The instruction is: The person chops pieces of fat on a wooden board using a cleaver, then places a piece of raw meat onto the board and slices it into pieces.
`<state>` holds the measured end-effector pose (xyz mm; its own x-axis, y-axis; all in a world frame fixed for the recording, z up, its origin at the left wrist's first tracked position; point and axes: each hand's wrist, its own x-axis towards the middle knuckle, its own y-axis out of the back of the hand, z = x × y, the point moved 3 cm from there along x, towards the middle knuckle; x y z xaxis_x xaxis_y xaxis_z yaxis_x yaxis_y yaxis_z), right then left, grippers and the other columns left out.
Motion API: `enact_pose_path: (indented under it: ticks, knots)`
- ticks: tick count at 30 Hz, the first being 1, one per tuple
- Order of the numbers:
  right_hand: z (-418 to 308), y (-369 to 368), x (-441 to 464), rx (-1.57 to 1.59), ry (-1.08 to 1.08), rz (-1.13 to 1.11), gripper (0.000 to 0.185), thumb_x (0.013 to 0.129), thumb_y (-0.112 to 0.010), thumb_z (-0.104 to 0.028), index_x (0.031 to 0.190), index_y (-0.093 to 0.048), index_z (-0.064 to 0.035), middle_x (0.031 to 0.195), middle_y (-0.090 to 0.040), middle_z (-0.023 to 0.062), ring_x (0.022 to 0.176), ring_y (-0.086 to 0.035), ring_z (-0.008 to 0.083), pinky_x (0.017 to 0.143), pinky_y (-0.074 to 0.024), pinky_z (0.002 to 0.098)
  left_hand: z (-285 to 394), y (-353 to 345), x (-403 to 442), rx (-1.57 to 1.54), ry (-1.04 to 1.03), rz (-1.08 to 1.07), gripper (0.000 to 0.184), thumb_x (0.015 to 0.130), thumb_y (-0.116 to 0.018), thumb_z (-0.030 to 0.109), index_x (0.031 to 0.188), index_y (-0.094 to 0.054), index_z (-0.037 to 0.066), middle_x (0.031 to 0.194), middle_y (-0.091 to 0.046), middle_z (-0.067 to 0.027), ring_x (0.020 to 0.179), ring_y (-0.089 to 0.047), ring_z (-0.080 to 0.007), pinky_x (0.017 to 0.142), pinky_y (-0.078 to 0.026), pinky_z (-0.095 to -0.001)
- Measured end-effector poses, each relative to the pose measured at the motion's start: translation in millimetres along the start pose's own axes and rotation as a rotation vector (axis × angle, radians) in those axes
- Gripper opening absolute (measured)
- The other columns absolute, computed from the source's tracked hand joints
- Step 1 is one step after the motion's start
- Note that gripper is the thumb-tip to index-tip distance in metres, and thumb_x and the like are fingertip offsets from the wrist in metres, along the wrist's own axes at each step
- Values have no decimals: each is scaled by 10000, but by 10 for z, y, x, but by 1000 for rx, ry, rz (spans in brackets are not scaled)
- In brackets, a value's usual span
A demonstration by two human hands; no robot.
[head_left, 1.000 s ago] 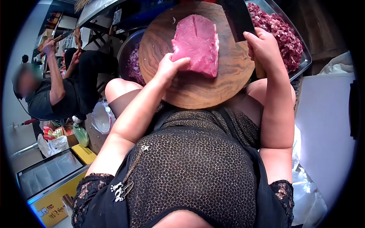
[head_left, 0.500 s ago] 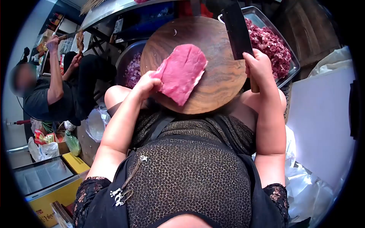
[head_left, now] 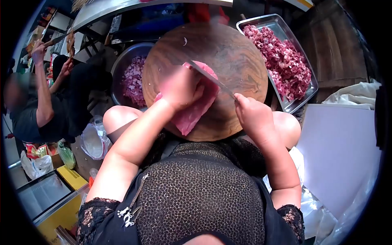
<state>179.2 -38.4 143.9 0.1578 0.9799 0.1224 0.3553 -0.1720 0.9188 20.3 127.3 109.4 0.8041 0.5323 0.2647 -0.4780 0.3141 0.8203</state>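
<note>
A slab of pink raw meat lies on the left part of a round wooden chopping board in front of my lap. My left hand is on top of the slab, holding it down; its fingertips are blurred. My right hand grips the cleaver by its handle, which the fingers hide. Seen nearly edge-on, the blade slants up and left across the meat's upper right part, with its far end close to my left fingers. Whether the edge has entered the meat I cannot tell.
Right of the board, a metal tray holds a heap of cut meat. A metal bowl with chopped pieces stands at its left. Another person sits at far left, arms raised, with a long tool. A pale flat panel lies right.
The cleaver has swung from upright at the right down across the meat, my right hand moving left. My left hand has shifted from the slab's left edge onto its top, and the slab lies lower.
</note>
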Motion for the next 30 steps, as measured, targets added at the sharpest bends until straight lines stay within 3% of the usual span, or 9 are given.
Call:
enact_pose_path:
  ticks: [1, 4, 7, 14, 20, 24, 27, 29, 30]
  knots:
    - [-15, -30, 9, -42, -8, -54, 209, 925, -597, -184, 1104, -651, -91, 770, -655, 128, 692, -652, 322, 604, -525, 434, 133, 124, 67, -72, 53, -6, 183, 735, -675, 86, 906, -717, 136, 897, -687, -59, 852, -654, -285, 743, -524, -368]
    - [-13, -33, 34, -67, 47, -18, 208, 914, -602, -158, 1101, -621, -69, 698, -607, 101, 617, -621, 306, 534, -491, 447, 85, 98, 125, -94, 57, -19, 225, 730, -672, 82, 946, -707, 133, 927, -682, -69, 869, -652, -286, 753, -524, -366]
    - [-20, 79, 53, -140, 68, -27, 197, 885, -634, -117, 1069, -623, -48, 674, -581, 70, 567, -596, 247, 495, -473, 393, 21, 59, 133, -141, 69, -30, 292, 721, -667, 77, 1007, -691, 129, 972, -675, -85, 896, -650, -288, 768, -523, -363]
    - [126, 143, 157, -30, 84, -120, 246, 857, -609, -133, 1082, -636, -36, 711, -612, 76, 626, -646, 239, 525, -510, 371, -196, -87, 1, 40, 11, -70, 347, 704, -677, 126, 1050, -675, 120, 995, -667, -97, 904, -646, -304, 775, -527, -367]
    - [-32, 221, 209, -125, 63, -236, 192, 900, -577, -128, 1058, -612, -24, 729, -623, 107, 653, -653, 283, 542, -513, 409, -175, -31, 57, -85, 48, -51, 313, 688, -692, 154, 1000, -700, 124, 975, -669, -84, 894, -639, -304, 768, -526, -387]
    - [-20, 222, 315, -76, -5, -288, 118, 917, -555, -128, 949, -598, -23, 724, -637, 146, 635, -648, 324, 552, -510, 436, -213, -53, 25, -43, 9, 9, 339, 681, -704, 175, 1017, -700, 128, 1016, -659, -93, 921, -630, -299, 766, -527, -387]
    - [70, 206, 421, -73, -43, -407, 135, 926, -551, -141, 870, -568, -19, 727, -645, 170, 629, -643, 357, 564, -510, 462, -285, -151, -84, -19, 52, -47, 364, 685, -707, 256, 1008, -698, 89, 1082, -627, -119, 1005, -578, -323, 834, -496, -417]
    - [70, 222, 512, -88, -82, -513, 197, 937, -543, -169, 810, -532, -19, 723, -644, 189, 653, -647, 381, 579, -511, 489, -302, -213, -158, 26, -78, 155, 364, 704, -701, 267, 1023, -695, 92, 1095, -619, -92, 1030, -563, -291, 904, -476, -405]
    - [64, 203, 553, -93, -77, -529, 197, 937, -543, -169, 810, -532, -19, 723, -644, 189, 653, -647, 381, 579, -511, 489, -306, -221, -174, 18, -63, 157, 364, 704, -701, 267, 1023, -695, 92, 1095, -619, -92, 1030, -563, -291, 904, -476, -405]
